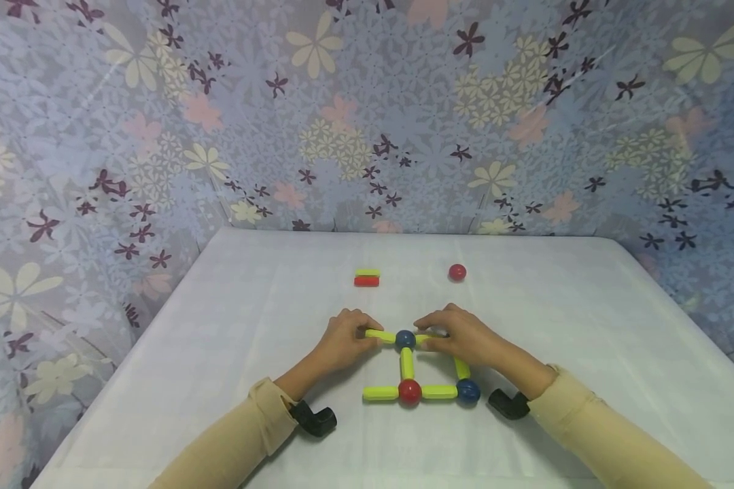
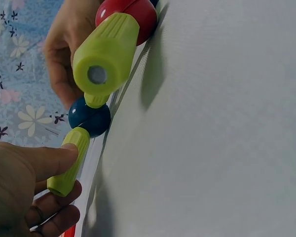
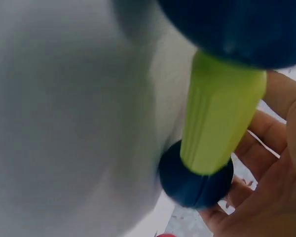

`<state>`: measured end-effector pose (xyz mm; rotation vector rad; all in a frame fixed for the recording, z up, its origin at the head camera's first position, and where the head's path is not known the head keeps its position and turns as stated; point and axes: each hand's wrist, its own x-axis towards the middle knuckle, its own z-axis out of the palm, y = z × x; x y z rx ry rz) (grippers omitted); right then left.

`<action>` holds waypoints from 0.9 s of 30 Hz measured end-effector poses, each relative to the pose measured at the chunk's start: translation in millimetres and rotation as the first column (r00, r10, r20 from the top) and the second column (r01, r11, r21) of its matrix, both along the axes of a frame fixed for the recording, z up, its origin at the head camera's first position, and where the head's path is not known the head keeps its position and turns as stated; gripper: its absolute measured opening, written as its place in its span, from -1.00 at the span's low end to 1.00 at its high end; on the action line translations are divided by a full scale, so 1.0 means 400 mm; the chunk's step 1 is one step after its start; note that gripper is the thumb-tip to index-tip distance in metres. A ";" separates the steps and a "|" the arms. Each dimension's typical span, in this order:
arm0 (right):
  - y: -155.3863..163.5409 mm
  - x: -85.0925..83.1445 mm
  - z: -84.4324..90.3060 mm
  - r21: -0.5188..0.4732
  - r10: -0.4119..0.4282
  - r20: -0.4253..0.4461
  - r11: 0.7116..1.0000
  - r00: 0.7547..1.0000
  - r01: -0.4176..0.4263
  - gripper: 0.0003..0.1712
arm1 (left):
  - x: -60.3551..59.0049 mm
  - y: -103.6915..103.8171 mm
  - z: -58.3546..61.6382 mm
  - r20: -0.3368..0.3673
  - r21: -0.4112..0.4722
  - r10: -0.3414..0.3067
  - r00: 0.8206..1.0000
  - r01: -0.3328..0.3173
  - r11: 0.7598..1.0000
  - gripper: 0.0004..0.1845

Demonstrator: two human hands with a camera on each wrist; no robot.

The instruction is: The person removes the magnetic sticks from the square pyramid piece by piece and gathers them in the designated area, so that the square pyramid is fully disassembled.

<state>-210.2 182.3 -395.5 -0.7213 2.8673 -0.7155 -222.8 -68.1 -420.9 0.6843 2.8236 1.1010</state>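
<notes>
The assembly on the white table is a flat frame of yellow-green rods and balls. Its far joint is a dark blue ball; a yellow-green rod runs left from it, another rod runs right, and a third runs toward you to a red ball. That red ball sits between two more rods, and the right one ends at a second blue ball, from which a slanted rod rises under your right hand.

Your left hand pinches the left rod — thumb on top, fingers curled below, as the left wrist view shows. Your right hand covers the right rod with curled fingers; whether they clamp it cannot be told.

The rods are ribbed matte plastic cylinders, each with a grey metal disc in its end face; the balls are smooth and glossy. The table cover is a fine woven cloth.

Well beyond your hands lie a paired yellow and red rod and a loose red ball.
</notes>
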 end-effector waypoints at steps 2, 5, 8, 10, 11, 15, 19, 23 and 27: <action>-0.009 -0.008 -0.001 -0.009 0.029 0.011 1.000 1.000 -0.029 -0.53 | 0.002 -0.001 0.001 -0.002 0.011 -0.005 1.000 0.005 1.000 -0.81; -0.021 -0.015 -0.005 -0.010 0.051 0.035 0.999 0.998 -0.051 -0.51 | 0.004 0.000 0.002 0.003 0.029 -0.014 1.000 0.014 0.999 -0.81; -0.028 -0.018 -0.006 -0.003 0.051 0.065 0.999 0.997 -0.051 -0.51 | 0.006 0.000 0.003 0.007 0.035 -0.020 1.000 0.020 0.999 -0.81; -0.032 -0.017 -0.006 0.004 0.052 0.072 0.999 0.996 -0.052 -0.52 | 0.006 0.000 0.001 0.010 0.037 -0.018 1.000 0.018 0.999 -0.81; -0.032 -0.016 -0.006 0.010 0.052 0.068 0.999 0.996 -0.053 -0.52 | 0.006 -0.001 -0.001 0.009 0.038 -0.017 1.000 0.017 0.999 -0.81; -0.035 -0.014 -0.005 0.016 0.054 0.052 0.998 0.997 -0.055 -0.55 | 0.004 -0.003 -0.008 -0.005 0.042 -0.019 1.000 0.020 0.999 -0.81; -0.036 -0.014 -0.005 0.010 0.053 0.048 0.999 0.997 -0.054 -0.58 | 0.005 -0.003 -0.008 -0.008 0.041 -0.019 1.000 0.019 0.999 -0.81; -0.036 -0.014 -0.005 0.000 0.047 0.053 0.999 0.997 -0.047 -0.59 | 0.006 -0.003 -0.005 -0.001 0.041 -0.024 1.000 0.024 0.999 -0.81; -0.036 -0.017 -0.007 -0.003 0.046 0.061 0.999 0.997 -0.046 -0.59 | -0.001 -0.011 -0.007 -0.006 0.048 -0.026 1.000 0.026 0.998 -0.80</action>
